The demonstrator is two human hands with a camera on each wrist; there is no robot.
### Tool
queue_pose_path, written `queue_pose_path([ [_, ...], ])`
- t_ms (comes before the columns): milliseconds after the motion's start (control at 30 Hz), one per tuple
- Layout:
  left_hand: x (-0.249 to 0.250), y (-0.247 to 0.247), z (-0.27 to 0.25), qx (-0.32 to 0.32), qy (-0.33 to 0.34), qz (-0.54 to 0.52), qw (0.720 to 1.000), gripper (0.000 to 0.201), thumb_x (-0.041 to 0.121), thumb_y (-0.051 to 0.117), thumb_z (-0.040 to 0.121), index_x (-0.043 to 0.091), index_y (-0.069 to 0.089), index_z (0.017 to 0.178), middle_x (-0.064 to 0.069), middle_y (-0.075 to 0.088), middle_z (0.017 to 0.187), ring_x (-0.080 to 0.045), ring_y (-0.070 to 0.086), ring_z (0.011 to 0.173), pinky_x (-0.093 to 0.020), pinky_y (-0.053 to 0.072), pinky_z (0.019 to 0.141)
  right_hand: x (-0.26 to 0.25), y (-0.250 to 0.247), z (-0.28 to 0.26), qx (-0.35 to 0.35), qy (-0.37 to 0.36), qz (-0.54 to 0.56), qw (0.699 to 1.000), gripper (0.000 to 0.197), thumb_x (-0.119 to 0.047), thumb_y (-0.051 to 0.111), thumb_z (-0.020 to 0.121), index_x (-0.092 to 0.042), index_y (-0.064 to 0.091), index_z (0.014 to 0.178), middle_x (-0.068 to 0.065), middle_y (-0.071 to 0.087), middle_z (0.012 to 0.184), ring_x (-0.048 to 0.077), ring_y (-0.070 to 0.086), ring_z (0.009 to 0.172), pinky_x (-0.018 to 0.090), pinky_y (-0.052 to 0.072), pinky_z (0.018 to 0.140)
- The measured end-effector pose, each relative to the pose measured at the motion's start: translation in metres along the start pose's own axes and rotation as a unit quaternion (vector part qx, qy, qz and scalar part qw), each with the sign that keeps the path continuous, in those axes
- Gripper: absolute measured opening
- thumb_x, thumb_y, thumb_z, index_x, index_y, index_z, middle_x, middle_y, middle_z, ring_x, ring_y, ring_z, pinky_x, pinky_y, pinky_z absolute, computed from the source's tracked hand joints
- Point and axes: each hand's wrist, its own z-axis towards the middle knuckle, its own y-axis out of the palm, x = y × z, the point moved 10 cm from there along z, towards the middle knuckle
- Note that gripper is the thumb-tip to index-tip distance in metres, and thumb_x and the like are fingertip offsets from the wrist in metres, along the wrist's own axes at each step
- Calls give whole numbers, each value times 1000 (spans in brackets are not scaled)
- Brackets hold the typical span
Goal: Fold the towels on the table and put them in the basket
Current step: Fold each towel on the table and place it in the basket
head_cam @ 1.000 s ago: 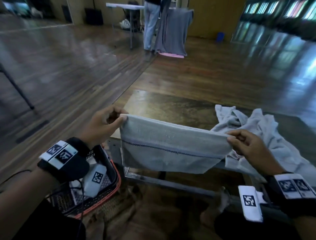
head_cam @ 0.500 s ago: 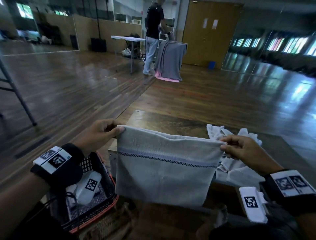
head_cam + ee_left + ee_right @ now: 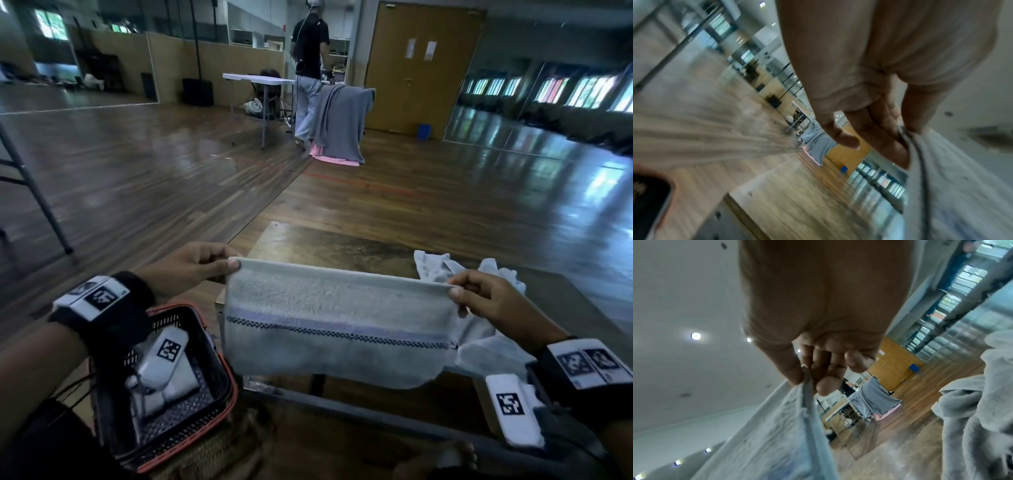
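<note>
Currently, with the left hand and right hand each pinching a top corner of the towel stretched above the table, keep the edge taut and corners level before folding, basket below-left.

Wood table, towel pile on it.
Crumpled towels at right side of top; basket low beside left edge.
</note>
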Motion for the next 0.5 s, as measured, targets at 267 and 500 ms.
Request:
queue_pose_path([
  [267,65,-33,58,194,109,300,928,17,9,55,92,-5,63,97,-22,66,91,-22,60,80,-33,48,75,-16,-38,77,183,-13,-129,974,13,-10,59,87,-22,64,90,10,70,83,18,65,70,29,53,73],
  [500,133,-53,49,332,283,270,858,16,6,53,92,1,63,104,-6,63,93,9,55,75,-1,41,65,-63,-75,84,313,-123,-66,940,19,-12,57,86,-26,63,97,-8,64,84,2,59,75,8,45,68],
])
